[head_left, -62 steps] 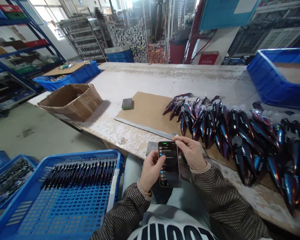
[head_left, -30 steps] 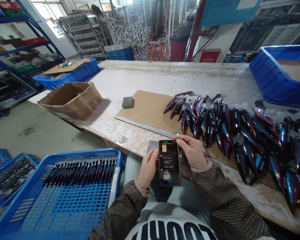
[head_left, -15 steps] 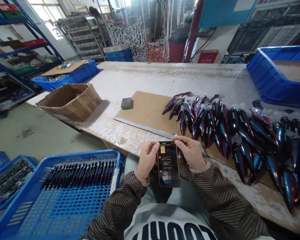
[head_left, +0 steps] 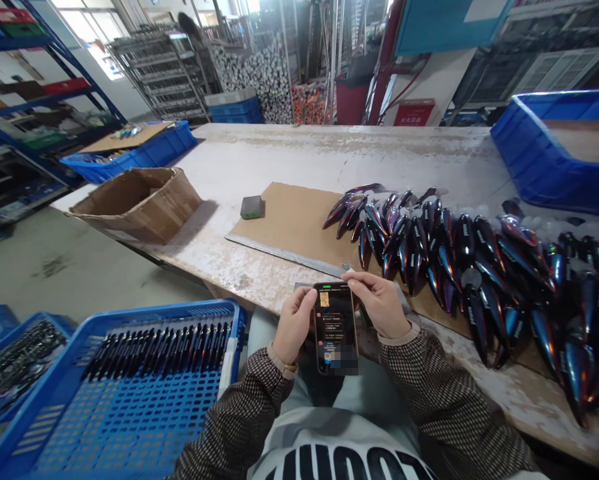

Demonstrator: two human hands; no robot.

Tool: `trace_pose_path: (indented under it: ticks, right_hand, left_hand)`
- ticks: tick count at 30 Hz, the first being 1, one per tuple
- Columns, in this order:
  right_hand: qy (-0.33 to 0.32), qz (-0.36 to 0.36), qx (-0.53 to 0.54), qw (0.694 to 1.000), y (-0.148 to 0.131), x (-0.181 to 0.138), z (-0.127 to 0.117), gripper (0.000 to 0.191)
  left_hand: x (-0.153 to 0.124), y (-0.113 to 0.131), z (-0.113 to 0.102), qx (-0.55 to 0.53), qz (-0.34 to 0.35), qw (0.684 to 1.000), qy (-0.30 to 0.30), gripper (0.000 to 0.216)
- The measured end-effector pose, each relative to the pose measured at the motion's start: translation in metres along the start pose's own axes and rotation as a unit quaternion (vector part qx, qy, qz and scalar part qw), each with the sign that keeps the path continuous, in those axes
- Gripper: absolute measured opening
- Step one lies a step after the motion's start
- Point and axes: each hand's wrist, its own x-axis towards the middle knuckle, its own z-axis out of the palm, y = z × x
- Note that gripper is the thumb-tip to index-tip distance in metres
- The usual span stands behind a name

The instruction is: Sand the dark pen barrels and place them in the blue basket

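Beside the workbench (head_left: 279, 160), left hand (head_left: 293, 323) has crept up the phone (head_left: 335, 327).

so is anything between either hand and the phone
Nothing visible. The left hand grips the phone along its left edge and the right hand holds its top right corner, so both are on it with nothing in between.

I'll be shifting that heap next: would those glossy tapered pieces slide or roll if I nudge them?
Probably slippery: the glossy tapered pieces look mirror-smooth. Rounded bodies lying loosely overlapped on the cardboard sheet would likely roll and shift together.
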Motion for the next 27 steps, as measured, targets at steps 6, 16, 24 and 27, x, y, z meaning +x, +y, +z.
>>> trace_pose_path:
  ticks: [6, 16, 24, 27]
  right_hand:
    - [0.000, 0.005, 0.024, 1.000, 0.002, -0.001, 0.000, 0.029]
    - [-0.017, 0.008, 0.031, 0.999, 0.002, 0.000, 0.001, 0.029]
    - [-0.017, 0.007, 0.032, 0.999, 0.002, -0.003, -0.001, 0.027]
    - [-0.008, 0.007, 0.034, 0.999, 0.001, -0.002, -0.001, 0.026]
  left_hand:
    - [-0.011, -0.014, -0.002, -0.040, -0.031, 0.999, 0.019, 0.048]
    - [0.003, -0.002, 0.000, 0.007, 0.002, 1.000, 0.010, 0.044]
    - [0.005, 0.000, 0.002, 0.017, 0.017, 1.000, 0.018, 0.042]
    - [-0.001, -0.005, 0.001, -0.028, -0.011, 0.999, 0.011, 0.045]
